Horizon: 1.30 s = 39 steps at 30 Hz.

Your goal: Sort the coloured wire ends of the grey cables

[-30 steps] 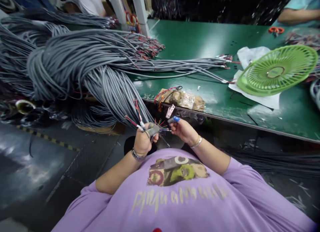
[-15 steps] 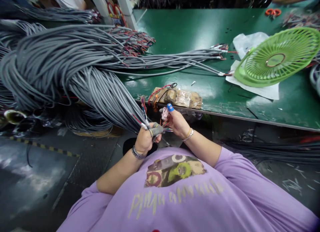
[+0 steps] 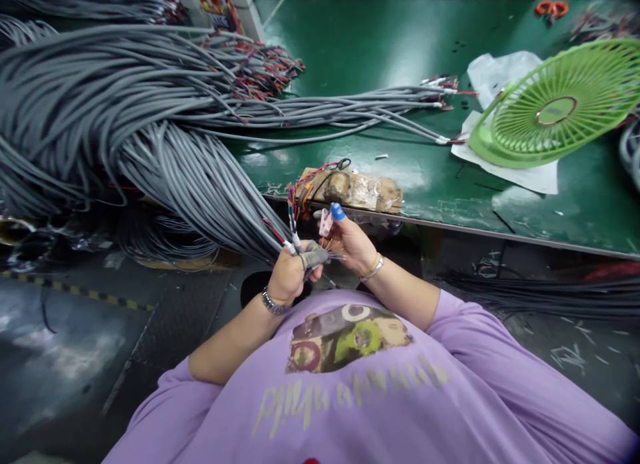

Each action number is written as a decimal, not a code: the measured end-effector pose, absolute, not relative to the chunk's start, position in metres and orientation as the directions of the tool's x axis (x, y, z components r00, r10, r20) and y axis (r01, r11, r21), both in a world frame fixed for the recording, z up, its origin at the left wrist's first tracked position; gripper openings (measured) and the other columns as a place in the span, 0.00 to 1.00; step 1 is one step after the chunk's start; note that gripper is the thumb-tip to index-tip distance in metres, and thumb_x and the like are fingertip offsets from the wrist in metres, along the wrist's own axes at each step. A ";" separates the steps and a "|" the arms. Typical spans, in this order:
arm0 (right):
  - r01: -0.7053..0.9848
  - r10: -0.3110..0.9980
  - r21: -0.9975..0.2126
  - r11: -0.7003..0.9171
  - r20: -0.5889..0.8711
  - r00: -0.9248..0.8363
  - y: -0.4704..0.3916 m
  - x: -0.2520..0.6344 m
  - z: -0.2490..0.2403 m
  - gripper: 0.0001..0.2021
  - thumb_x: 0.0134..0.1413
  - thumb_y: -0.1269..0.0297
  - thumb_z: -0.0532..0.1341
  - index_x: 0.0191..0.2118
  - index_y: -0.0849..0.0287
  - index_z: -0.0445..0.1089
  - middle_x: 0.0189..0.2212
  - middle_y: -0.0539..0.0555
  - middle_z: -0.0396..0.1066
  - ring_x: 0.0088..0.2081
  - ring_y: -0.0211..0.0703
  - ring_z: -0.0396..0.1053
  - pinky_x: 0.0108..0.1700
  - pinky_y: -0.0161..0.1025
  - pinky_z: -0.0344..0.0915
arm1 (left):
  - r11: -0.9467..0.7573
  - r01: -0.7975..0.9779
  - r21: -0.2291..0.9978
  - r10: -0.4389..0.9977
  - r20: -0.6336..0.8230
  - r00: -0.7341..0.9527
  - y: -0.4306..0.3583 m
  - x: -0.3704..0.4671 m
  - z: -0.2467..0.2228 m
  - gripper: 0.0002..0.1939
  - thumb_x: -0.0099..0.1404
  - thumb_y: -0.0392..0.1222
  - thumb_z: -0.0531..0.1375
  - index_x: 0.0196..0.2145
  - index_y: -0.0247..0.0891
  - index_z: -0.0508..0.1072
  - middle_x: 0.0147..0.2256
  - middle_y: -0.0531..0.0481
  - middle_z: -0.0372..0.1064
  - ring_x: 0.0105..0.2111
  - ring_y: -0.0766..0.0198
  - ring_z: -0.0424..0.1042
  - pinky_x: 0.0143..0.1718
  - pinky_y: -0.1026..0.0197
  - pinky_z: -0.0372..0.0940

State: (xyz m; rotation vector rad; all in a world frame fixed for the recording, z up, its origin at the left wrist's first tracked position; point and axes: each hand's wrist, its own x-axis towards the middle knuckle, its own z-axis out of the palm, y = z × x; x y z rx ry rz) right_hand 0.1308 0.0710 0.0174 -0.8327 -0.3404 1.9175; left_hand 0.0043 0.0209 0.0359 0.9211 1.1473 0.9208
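My left hand [image 3: 287,277], its thumb wrapped in a grey cover, is closed around the end of a grey cable. Thin coloured wires [image 3: 333,249] fan out from it toward my right hand. Other cable ends with white sleeves [image 3: 296,240] and coloured wires stick up beside that thumb. My right hand [image 3: 357,247], wearing a blue cover on the thumb, pinches a small pale pink clip-like piece [image 3: 326,223] just above the fanned wires. Whether its lower fingers touch the wires, I cannot tell. A thick bundle of grey cables [image 3: 200,177] runs down to my left hand.
A taped wooden block [image 3: 367,191] lies at the front edge of the green table [image 3: 360,37]. More grey cables [image 3: 320,114] stretch across the tabletop. A green fan [image 3: 560,111] stands on white paper at the right. Orange-handled scissors [image 3: 551,9] lie at the far right.
The view has shifted slightly, so the table and cables sit a little higher and further left. Both hands keep nearly the same place and grip; the coloured wires have shifted slightly between them.
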 end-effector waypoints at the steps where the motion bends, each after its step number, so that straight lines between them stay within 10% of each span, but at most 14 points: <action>1: -0.667 0.862 -0.555 -0.496 -0.407 -0.302 0.071 0.132 0.017 0.23 0.49 0.41 0.64 0.32 0.60 0.72 0.22 0.48 0.68 0.23 0.33 0.61 0.28 0.33 0.61 | 0.341 -0.122 0.932 0.933 -0.321 0.162 0.020 0.004 0.036 0.13 0.51 0.42 0.66 0.16 0.35 0.68 0.12 0.55 0.63 0.11 0.73 0.58 0.13 0.69 0.52; 9: -0.567 0.807 -0.578 -0.586 -0.357 -0.471 0.073 0.145 0.013 0.32 0.54 0.31 0.50 0.34 0.60 0.71 0.26 0.51 0.70 0.23 0.34 0.62 0.27 0.34 0.65 | 0.302 -0.157 0.940 0.948 -0.278 0.157 0.011 -0.001 0.040 0.12 0.51 0.42 0.66 0.17 0.35 0.70 0.12 0.54 0.63 0.11 0.73 0.58 0.13 0.69 0.52; 21: -0.588 0.912 -0.700 -0.405 -0.267 -0.310 0.072 0.141 0.005 0.23 0.55 0.42 0.60 0.31 0.61 0.72 0.24 0.49 0.68 0.22 0.31 0.59 0.25 0.32 0.62 | 0.321 -0.210 0.924 0.946 -0.302 0.116 0.014 0.001 0.045 0.12 0.49 0.42 0.66 0.17 0.35 0.69 0.11 0.54 0.63 0.10 0.73 0.57 0.12 0.69 0.50; 39: -0.689 0.821 -0.458 -0.561 -0.415 -0.392 0.077 0.127 0.015 0.24 0.54 0.40 0.60 0.31 0.60 0.70 0.21 0.49 0.71 0.21 0.33 0.63 0.26 0.32 0.63 | 0.266 -0.198 0.943 0.964 -0.266 0.028 0.014 0.008 0.035 0.13 0.50 0.44 0.65 0.18 0.36 0.67 0.12 0.54 0.63 0.11 0.73 0.58 0.13 0.69 0.52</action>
